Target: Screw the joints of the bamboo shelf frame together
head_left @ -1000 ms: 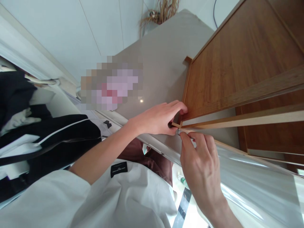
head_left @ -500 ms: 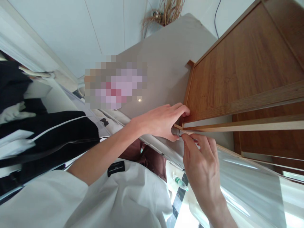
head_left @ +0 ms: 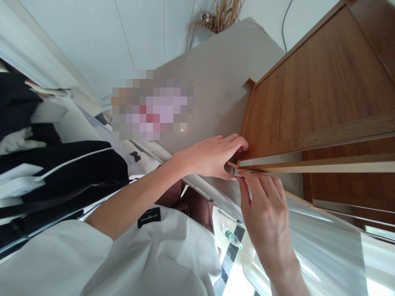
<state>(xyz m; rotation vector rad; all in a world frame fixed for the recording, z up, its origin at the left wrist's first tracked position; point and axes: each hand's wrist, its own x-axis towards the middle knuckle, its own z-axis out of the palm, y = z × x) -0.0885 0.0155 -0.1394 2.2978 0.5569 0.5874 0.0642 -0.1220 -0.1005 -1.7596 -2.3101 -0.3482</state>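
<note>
My left hand (head_left: 212, 158) grips the near lower corner of a brown wooden furniture frame (head_left: 308, 98), with fingers curled over its edge and the thumb below. The frame stands tilted in view on a grey-covered table. Close by the thumb, my right hand (head_left: 265, 205) pinches a small thin metal piece (head_left: 234, 172) against the end of the frame's light wooden rail (head_left: 293, 166). Fingers hide most of this piece, so its exact kind cannot be made out.
Behind the hands lies the grey tabletop (head_left: 222, 70), with a blurred-out patch (head_left: 154, 111) on its left. A dried plant (head_left: 225, 18) stands by the white wall. Dark clothing (head_left: 70, 176) is at left. A plastic bottle (head_left: 232, 237) lies on the floor.
My right hand has turned slightly at the rail end, its fingers closing nearer together around the small metal piece. My left hand keeps its hold; the view has shifted slightly.
</note>
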